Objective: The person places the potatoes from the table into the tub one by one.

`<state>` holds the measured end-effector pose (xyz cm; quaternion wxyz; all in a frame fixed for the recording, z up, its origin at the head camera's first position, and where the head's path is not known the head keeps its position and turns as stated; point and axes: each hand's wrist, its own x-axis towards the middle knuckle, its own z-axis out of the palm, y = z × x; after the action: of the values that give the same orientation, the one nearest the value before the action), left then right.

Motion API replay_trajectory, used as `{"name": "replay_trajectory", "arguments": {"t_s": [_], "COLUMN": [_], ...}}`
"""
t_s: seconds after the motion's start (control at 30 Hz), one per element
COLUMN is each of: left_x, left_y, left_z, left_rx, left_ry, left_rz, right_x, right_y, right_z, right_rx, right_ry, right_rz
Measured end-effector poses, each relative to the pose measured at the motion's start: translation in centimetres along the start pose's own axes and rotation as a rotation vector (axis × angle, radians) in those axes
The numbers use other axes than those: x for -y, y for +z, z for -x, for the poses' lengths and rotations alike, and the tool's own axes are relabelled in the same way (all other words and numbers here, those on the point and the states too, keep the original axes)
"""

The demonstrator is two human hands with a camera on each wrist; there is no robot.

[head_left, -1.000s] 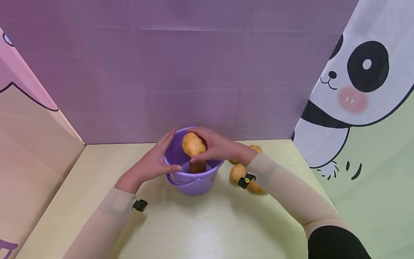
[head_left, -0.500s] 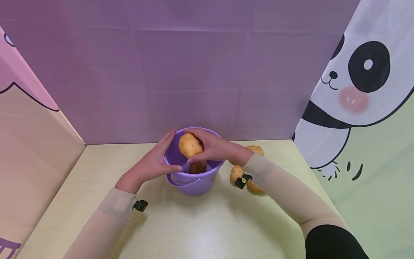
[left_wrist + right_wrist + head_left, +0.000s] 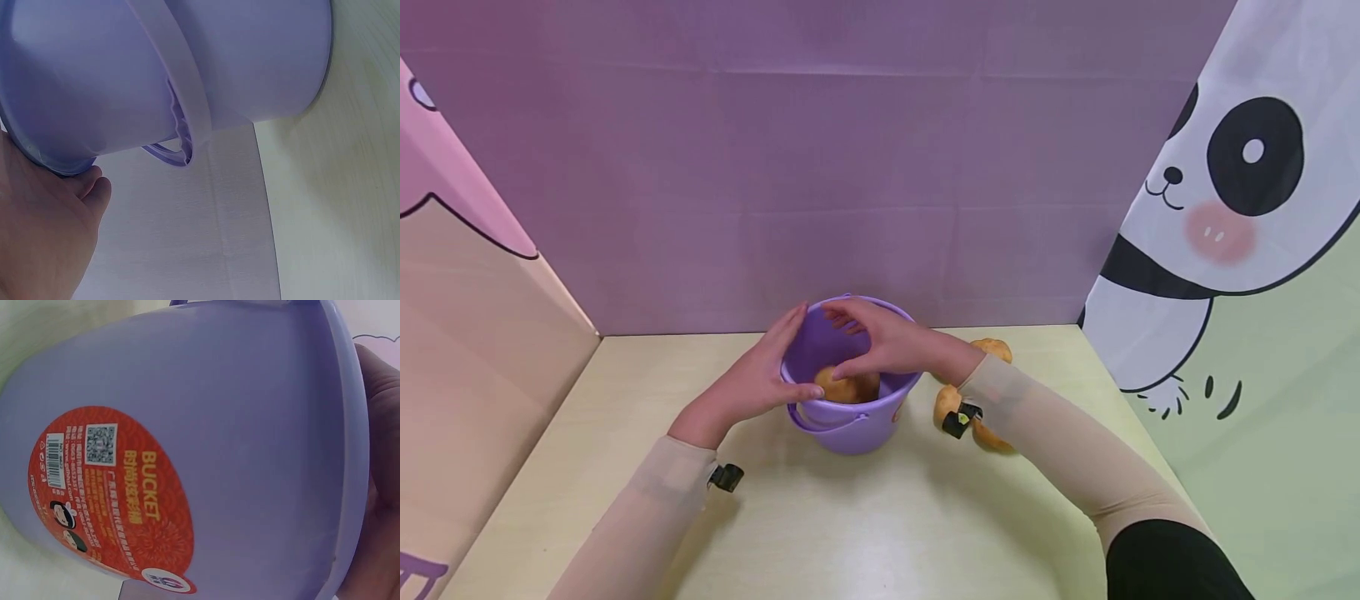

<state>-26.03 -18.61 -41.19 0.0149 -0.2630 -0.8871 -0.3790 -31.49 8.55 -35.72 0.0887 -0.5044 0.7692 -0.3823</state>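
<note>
A purple plastic bucket (image 3: 853, 435) stands upright on the table, with brown potatoes (image 3: 850, 388) lying inside it. My left hand (image 3: 748, 377) grips the bucket's left rim, its thumb at the front edge; the left wrist view shows fingertips (image 3: 97, 194) against the rim. Over the bucket's opening hovers my right hand (image 3: 887, 340), fingers loosely bent, thumb spread, nothing held. How many potatoes lie in the bucket is partly hidden by that hand. The right wrist view shows a red label (image 3: 112, 494) on the bucket's side.
Several more potatoes (image 3: 947, 402) lie on the table to the bucket's right, partly hidden under my right forearm. A purple cloth wall (image 3: 850, 167) rises behind the table (image 3: 865, 533), and a panda print (image 3: 1217, 208) hangs on the right.
My right hand moved slightly left over the bucket with a potato, then let it go. The potato dropped inside. The left hand stayed at the rim.
</note>
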Motion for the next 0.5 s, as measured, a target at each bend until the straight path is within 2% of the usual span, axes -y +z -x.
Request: {"name": "replay_trajectory", "arguments": {"t_s": [0.33,0.5], "left_x": [-0.08,-0.07], "left_y": [0.02,0.01], "left_z": [-0.03,-0.01], "left_rx": [-0.001,0.003], "left_ry": [0.004,-0.004], "left_rz": [0.002,0.000], "right_x": [-0.19,0.06], "right_y": [-0.24,-0.44], "right_z": [-0.03,0.26], "right_rx": [-0.003,-0.019], "right_ry": [-0.028,-0.023], "right_rz": [-0.017,0.013]}}
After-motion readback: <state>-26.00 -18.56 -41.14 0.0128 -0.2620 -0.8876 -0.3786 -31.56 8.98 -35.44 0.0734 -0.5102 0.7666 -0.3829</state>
